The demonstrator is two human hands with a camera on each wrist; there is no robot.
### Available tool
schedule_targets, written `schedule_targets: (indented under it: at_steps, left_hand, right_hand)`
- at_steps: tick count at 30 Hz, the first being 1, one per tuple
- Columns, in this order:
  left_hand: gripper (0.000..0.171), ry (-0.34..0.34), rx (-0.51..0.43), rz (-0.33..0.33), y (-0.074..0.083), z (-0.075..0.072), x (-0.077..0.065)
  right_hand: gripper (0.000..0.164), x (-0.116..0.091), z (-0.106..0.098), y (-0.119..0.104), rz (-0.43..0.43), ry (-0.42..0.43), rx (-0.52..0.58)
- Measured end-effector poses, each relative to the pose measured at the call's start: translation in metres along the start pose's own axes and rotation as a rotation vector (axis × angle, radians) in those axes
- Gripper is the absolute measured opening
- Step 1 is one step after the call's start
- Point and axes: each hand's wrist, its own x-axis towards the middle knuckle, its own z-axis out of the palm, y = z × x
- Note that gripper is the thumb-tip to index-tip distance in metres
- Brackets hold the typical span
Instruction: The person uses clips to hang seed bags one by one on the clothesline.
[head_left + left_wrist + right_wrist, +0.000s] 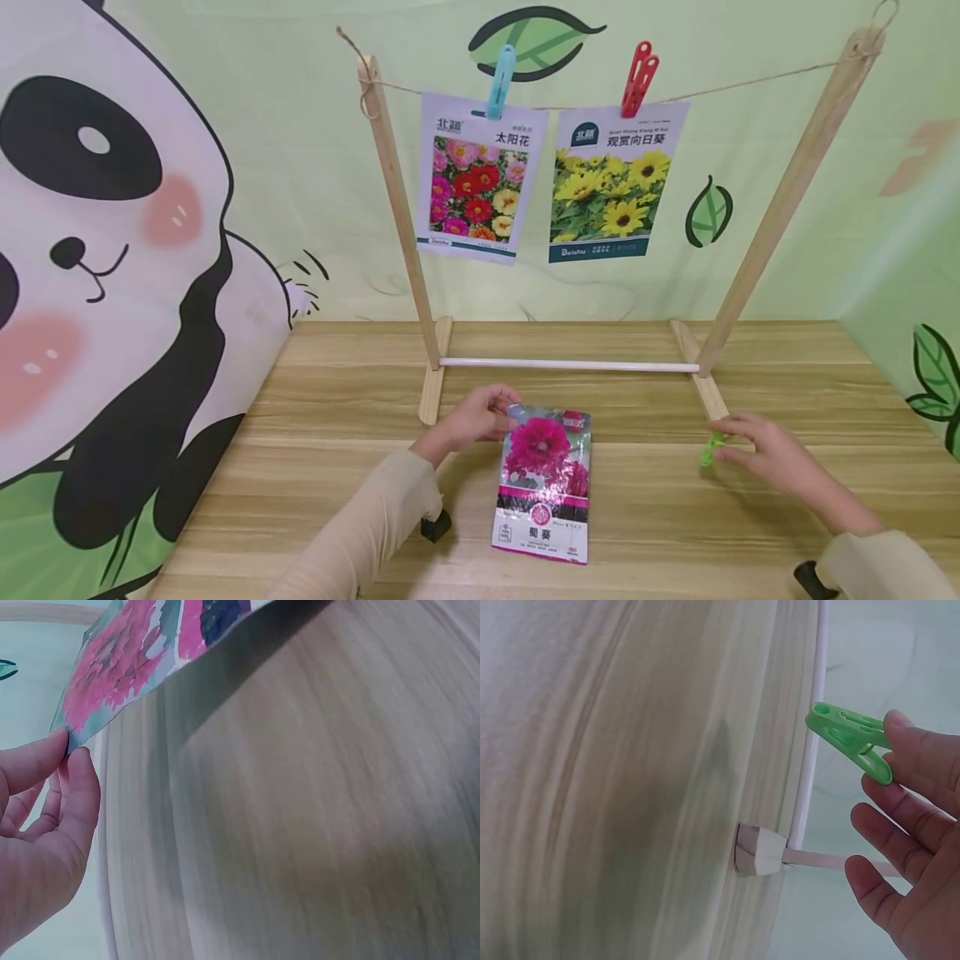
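A seed packet with a magenta flower [542, 483] is pinched at its upper left corner by my left hand [480, 417]. In the left wrist view, thumb and finger of the left hand [49, 802] meet on the corner of the packet [120, 664], which slants above the table. My right hand [772, 458] pinches a green clothespin [712, 450] near the right foot of the wooden stand. The right wrist view shows that clothespin [851, 739] between thumb and forefinger of the right hand [922, 817], its other fingers loosely bent.
A twine line [735, 86] spans two wooden posts. On it hang a mixed-flower packet [477, 183] under a blue clothespin [500, 82] and a sunflower packet [611, 196] under a red clothespin [639, 81]. A white rod [570, 365] joins the stand's feet on the wood-grain table [300, 500].
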Motion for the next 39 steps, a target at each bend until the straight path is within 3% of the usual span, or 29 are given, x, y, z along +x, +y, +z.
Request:
schedule_targets:
  at_steps: [7, 25, 39]
  left_hand:
    - [0.031, -0.021, -0.008, 0.012, 0.010, -0.001, -0.005]
    - [0.030, -0.015, -0.043, 0.052, 0.012, 0.001, -0.002]
    - [0.029, -0.029, -0.078, 0.054, 0.021, 0.002, -0.002]
  right_hand:
    - [0.037, 0.002, -0.002, -0.002, -0.024, 0.006, -0.007]
    - [0.034, 0.007, -0.005, -0.005, -0.071, 0.094, -0.051]
    - [0.034, 0.011, -0.011, -0.008, -0.068, 0.102, -0.034]
